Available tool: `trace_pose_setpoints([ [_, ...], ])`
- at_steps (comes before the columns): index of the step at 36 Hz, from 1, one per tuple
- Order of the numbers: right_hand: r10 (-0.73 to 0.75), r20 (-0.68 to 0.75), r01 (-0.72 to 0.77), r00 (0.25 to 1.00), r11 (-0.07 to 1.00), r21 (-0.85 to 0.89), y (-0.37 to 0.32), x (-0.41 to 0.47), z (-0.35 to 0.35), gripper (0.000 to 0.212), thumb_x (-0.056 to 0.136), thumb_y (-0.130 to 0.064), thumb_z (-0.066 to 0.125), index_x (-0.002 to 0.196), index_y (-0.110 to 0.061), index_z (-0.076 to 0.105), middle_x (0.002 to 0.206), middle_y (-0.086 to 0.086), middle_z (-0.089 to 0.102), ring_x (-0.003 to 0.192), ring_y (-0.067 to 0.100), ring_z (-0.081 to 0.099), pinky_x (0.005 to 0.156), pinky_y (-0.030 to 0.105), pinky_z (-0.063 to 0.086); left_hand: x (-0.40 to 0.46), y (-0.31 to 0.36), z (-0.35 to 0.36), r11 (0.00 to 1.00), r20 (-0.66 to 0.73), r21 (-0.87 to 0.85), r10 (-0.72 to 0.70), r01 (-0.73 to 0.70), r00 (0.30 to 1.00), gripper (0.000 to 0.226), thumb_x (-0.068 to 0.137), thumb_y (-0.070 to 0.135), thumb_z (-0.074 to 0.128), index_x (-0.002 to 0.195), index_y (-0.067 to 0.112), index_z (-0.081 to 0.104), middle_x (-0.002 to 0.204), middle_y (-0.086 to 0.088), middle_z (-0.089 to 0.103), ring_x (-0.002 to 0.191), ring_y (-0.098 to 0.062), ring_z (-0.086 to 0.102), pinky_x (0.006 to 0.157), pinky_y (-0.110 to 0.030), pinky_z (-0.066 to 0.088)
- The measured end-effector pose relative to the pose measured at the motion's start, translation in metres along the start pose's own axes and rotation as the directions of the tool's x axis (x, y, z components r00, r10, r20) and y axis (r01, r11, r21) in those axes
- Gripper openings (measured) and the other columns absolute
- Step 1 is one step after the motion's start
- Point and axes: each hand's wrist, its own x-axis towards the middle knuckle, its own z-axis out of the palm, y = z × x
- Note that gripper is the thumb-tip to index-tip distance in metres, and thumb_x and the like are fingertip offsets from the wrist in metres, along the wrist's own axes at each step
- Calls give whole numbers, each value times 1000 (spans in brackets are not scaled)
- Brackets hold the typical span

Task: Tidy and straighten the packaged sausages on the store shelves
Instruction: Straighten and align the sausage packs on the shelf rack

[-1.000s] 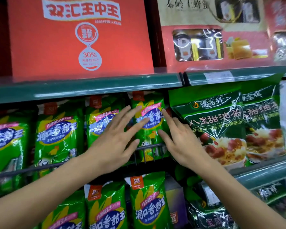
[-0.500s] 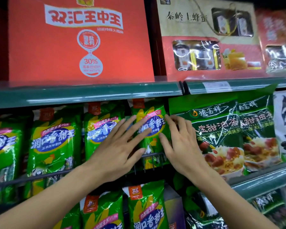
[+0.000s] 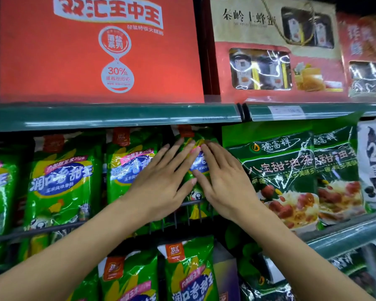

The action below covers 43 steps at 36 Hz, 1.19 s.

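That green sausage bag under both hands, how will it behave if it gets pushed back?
The green sausage bag looks glossy, with glare on the film, so flat fingers may slide on it. It is a soft pouch and will probably flex rather than move as a board. The wire rail crosses its lower front, so it should tip back, not forward.

Dim, with strong colour saturation. Light falls from above and in front, leaving white glare streaks on the packets (image 3: 63,183) and box windows (image 3: 259,69). Deep shadow lies under the shelf edge (image 3: 113,117) and at far left. Edges bow with wide-angle distortion; print is softly blurred throughout.
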Motion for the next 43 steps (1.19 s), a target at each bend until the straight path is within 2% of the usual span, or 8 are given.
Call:
trace_pose_setpoints([
  [10, -18, 92, 3, 996, 987, 161, 1, -22, 2, 69, 107, -55, 22, 160, -24, -8, 166, -14, -17, 149, -3, -20, 126, 28, 4, -11, 2, 6, 1000, 8, 6, 18, -18, 1000, 63, 103, 58, 9, 159, 36, -11, 164, 13, -27, 149, -5, -29, 124, -40, -8],
  [14, 51, 31, -57, 998, 970, 238, -1, -27, -10, 69, 104, -47, 42, 161, -23, 12, 168, -13, 4, 153, 1, 0, 116, 16, 14, -17, 3, 2, 1000, -11, 1, 18, -18, 1000, 64, 103, 58, 9, 160, 34, -5, 166, 12, -22, 151, -8, -26, 125, -40, -7],
  [19, 154, 5, -151, 988, 959, 240, 14, -46, -18, 65, 99, -45, 53, 156, -23, 30, 156, -9, 36, 146, 7, 26, 112, 12, 18, -28, 4, 2, 998, -44, -44, 40, -42, 998, 59, 105, 55, 23, 158, 29, 28, 166, 10, 16, 154, -16, 6, 126, -41, 10],
  [23, 122, 18, -123, 992, 984, 132, 16, -54, -26, 62, 99, -44, 55, 154, -22, 36, 138, -6, 56, 131, 14, 44, 97, 29, 47, -28, 3, 4, 999, -12, -20, 28, -28, 1000, 57, 105, 53, 23, 156, 29, 31, 159, 6, 28, 149, -20, 20, 125, -45, 18],
  [26, 109, 63, -113, 992, 992, 64, 14, -59, -26, 59, 101, -49, 45, 154, -24, 38, 137, -2, 60, 128, 20, 52, 102, 34, 44, -26, 4, 5, 1000, 5, -7, 26, -26, 1000, 58, 105, 55, 20, 159, 32, 25, 163, 7, 23, 152, -19, 18, 127, -42, 7],
  [32, 84, 41, -88, 996, 991, 98, 15, -72, -8, 66, 102, -52, 36, 156, -15, 32, 144, 4, 52, 130, 23, 44, 109, 31, 29, -27, 5, 6, 999, 31, 30, 30, -31, 999, 61, 105, 56, 14, 161, 32, 14, 169, 8, 10, 156, -17, 7, 127, -44, 5],
  [40, 54, -30, -43, 998, 955, 293, 14, -108, 1, 62, 101, -27, 59, 156, -11, 32, 164, 1, 26, 154, 17, 15, 124, 44, 22, -43, 17, 5, 999, 7, 28, -19, 18, 1000, 62, 104, 54, 18, 158, 25, 29, 168, 3, 15, 156, -21, 12, 127, -43, 7],
  [43, 82, -57, -57, 995, 932, 359, 7, -132, -3, 58, 99, -20, 63, 152, -10, 40, 162, 2, 30, 153, 18, 19, 122, 49, 25, -64, 29, 10, 1000, -23, 14, -12, 13, 1000, 59, 105, 50, 27, 156, 22, 36, 167, 2, 22, 155, -20, 17, 126, -44, 12],
])
